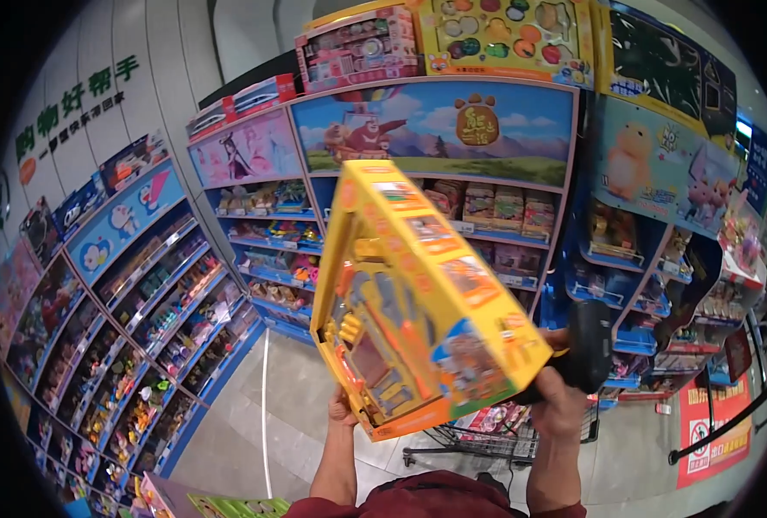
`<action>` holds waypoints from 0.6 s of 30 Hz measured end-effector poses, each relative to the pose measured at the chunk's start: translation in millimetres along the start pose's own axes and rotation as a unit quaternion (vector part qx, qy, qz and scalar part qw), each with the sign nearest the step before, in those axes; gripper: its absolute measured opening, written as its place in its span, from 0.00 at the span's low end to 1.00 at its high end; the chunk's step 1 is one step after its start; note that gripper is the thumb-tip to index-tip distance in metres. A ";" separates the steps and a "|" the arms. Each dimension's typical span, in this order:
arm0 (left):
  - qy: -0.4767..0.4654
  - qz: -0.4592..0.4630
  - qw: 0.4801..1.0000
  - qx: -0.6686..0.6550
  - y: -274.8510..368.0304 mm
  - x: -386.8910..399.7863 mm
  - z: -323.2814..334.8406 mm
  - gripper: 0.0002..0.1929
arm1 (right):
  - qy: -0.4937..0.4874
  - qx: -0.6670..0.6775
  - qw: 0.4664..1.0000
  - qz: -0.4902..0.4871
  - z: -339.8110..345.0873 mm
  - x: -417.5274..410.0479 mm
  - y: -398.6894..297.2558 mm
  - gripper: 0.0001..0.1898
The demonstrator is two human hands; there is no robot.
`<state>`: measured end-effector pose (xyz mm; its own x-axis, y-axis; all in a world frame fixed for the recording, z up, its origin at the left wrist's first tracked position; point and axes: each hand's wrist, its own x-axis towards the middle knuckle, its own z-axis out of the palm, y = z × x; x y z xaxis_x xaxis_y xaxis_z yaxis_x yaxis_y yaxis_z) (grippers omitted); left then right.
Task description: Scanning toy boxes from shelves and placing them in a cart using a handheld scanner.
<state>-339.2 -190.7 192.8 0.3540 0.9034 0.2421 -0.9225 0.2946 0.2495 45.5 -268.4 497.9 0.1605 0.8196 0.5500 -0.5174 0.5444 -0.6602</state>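
A large yellow toy box is held up and tilted before me, its window side showing plastic toy pieces in grey, yellow and orange. My left hand grips the box's lower left edge, its fingers partly hidden by the box. At the lower right corner my right hand is closed around a black handheld device, possibly a barcode scanner, and is close to the box. Whether that hand also bears on the box cannot be told.
A black wire shopping cart holding packaged goods stands below the box. Blue toy shelves line the left, with more shelving ahead and at right. Large boxed toys stand on top. A red floor sign lies at lower right.
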 end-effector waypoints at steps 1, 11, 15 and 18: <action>-0.103 -0.037 0.988 -0.105 -2.2 3.1 4.7 0.39 | -0.034 -0.006 0.999 0.021 13.7 -0.4 -4.8 0.30; 0.045 -0.020 0.998 -0.035 -30.9 -10.2 78.0 0.40 | -0.258 0.014 0.946 0.195 68.8 -6.7 47.7 0.30; 0.025 -0.038 0.996 -0.070 -34.5 -10.1 110.6 0.39 | -0.209 0.040 0.951 0.225 56.9 -27.2 71.3 0.22; 0.016 -0.051 0.995 -0.090 -33.2 -1.9 117.7 0.38 | -0.194 0.042 0.940 0.278 42.7 -39.6 85.5 0.19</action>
<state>-291.1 -238.8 294.4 0.4440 0.8751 0.1927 -0.8960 0.4328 0.0991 -41.0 -261.9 441.5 -0.4637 0.8379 0.2878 -0.4978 0.0224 -0.8670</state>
